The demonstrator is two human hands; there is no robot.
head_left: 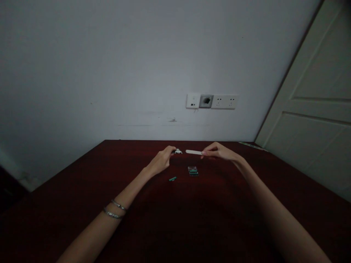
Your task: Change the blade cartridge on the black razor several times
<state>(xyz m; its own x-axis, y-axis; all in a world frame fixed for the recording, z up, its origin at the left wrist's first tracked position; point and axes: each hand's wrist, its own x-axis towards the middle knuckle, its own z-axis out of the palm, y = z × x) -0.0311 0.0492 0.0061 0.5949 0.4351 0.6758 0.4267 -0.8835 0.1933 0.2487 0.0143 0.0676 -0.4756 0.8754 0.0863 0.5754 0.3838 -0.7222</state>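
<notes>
The person stretches both arms forward over a dark red counter [246,219] that stands against a pale wall [109,65]. The left hand [161,160] is raised a little above the counter, and its fingers [170,149] are pinched on a small white piece [178,151] with a darker part at its edge. The picture is dim and the piece is very small, so what it is exactly cannot be told. The right hand [219,151] is at the same height, and its fingers [205,153] grasp the near end of a slim white stick [193,152] that lies almost level and points toward the left hand. The tip of the stick and the small white piece are just beside each other, with a narrow gap between them; they do not seem to touch.

On the counter, below and between the two hands, lies a small flat case [193,170] with green inside. To the left of it, near the left wrist, lies a short green piece [172,178], apart from the case.

Two thin metal bracelets [115,209] sit on the left forearm. On the wall behind the counter there is a row of sockets [211,101], the middle one is dark. A pale door [315,109] stands at the right. A thin pale strip [252,146] lies at the far right edge of the counter.
</notes>
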